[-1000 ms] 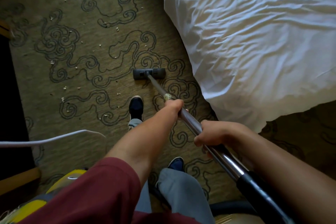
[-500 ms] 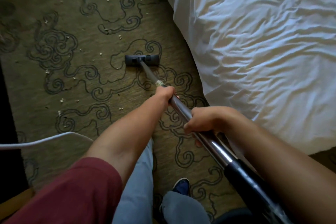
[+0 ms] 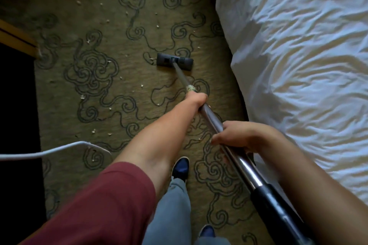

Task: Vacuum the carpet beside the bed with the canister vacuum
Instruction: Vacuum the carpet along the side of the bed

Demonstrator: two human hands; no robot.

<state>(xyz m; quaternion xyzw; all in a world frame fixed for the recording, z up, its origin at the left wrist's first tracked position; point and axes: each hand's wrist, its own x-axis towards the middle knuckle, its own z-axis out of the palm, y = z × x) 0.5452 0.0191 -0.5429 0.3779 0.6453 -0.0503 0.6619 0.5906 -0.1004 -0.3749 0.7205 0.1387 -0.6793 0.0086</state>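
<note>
We cannot see the canister; the black hose (image 3: 278, 213) runs out of frame at lower right. One metal wand (image 3: 211, 114), one floor head (image 3: 174, 61) flat on the carpet (image 3: 119, 89) at centre, near the bed (image 3: 298, 55). Two hands: left hand (image 3: 196, 99) wraps the wand higher up, right hand (image 3: 237, 135) grips it lower. We count two shoes, one white cord (image 3: 49, 152) at left, and scattered pale crumbs, too small to count.

A: Wand (image 3: 211, 117) – smooth glossy metal; black hose cuff (image 3: 274, 205) shiny plastic.
B: Floor head (image 3: 174, 61)?
A: Matt dark plastic. Carpet (image 3: 123, 85) rough woven pile.
B: Bed sheet (image 3: 298, 55)?
A: Crumpled white cloth, soft sheen. Sleeve (image 3: 111, 205) – matt maroon fabric.
</note>
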